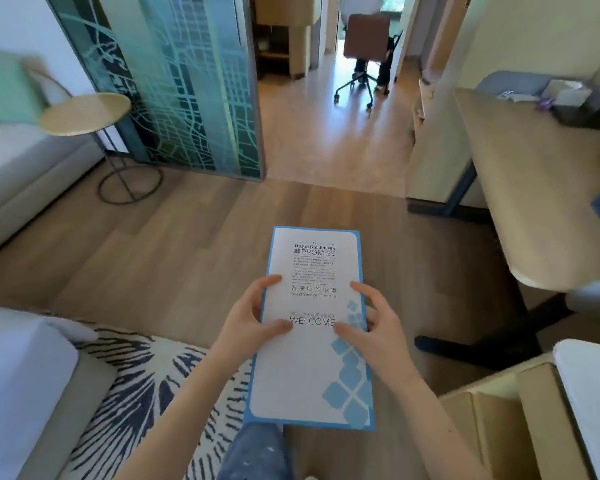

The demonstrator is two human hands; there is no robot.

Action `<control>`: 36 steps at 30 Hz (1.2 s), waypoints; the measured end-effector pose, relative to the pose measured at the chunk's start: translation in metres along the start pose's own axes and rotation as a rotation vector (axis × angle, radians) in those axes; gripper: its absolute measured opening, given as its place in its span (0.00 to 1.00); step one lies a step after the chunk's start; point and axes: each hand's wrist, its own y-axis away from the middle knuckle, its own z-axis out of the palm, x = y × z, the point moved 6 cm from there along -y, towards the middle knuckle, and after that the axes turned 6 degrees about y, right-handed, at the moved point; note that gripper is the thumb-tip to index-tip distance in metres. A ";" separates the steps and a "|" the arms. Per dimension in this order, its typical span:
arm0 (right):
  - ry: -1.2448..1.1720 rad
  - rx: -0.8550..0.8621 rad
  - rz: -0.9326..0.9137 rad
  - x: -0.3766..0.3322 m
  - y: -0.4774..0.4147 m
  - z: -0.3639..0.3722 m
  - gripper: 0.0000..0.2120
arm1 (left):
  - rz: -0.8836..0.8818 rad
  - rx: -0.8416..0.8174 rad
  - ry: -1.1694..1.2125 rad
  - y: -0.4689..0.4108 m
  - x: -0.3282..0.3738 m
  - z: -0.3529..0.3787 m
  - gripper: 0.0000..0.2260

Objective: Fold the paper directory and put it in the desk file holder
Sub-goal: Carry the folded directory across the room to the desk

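**Folded directory held over the wooden floor**

A wooden floor (194, 244) runs from the near ground to a far doorway, where a brown office chair (366, 39) on castors stands with someone's legs behind it. On the left, a tall glass partition (174, 84) printed with a teal street map rises beside a small round side table (85, 114) on a thin metal stand, and a grey sofa (18, 174) lies further left. Along the right runs a long beige desk (534, 188) with dark blue legs; at its far end sit a tissue box (565, 91) and a few small items too blurred to tell apart. A black-and-white striped rug (153, 393) covers the near left floor. At the near right stands an open cardboard box (499, 420); its contents cannot be made out.

The paper directory (310, 368), white with a blue border and blue petal shapes, is held in mid-air in the centre, folded to one tall narrow panel, cover up.

The left hand (246, 320) grips its left edge, thumb on the cover and fingers curled behind. The right hand (371, 323) grips the right edge the same way, thumb pressing near the word WELCOME. Both forearms reach in from the near edge.
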 end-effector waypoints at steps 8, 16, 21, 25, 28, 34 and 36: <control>0.005 0.136 0.000 -0.034 -0.197 -0.020 0.30 | 0.017 -0.124 0.017 -0.221 0.029 0.010 0.32; -0.042 0.274 -0.071 -0.120 -0.369 -0.051 0.30 | 0.068 -0.269 -0.024 -0.423 0.127 0.032 0.34; -0.031 0.357 -0.055 -0.136 -0.443 -0.090 0.29 | 0.055 -0.350 -0.065 -0.522 0.142 0.072 0.32; -0.052 0.437 -0.013 -0.133 -0.499 -0.132 0.29 | 0.022 -0.422 -0.084 -0.599 0.139 0.120 0.31; -0.078 0.494 0.007 -0.137 -0.538 -0.172 0.29 | 0.020 -0.493 -0.113 -0.655 0.150 0.165 0.31; -0.132 0.736 -0.010 -0.153 -0.592 -0.259 0.30 | 0.040 -0.684 -0.159 -0.752 0.182 0.273 0.32; -0.153 0.835 -0.011 -0.152 -0.598 -0.286 0.30 | 0.030 -0.754 -0.171 -0.771 0.186 0.310 0.32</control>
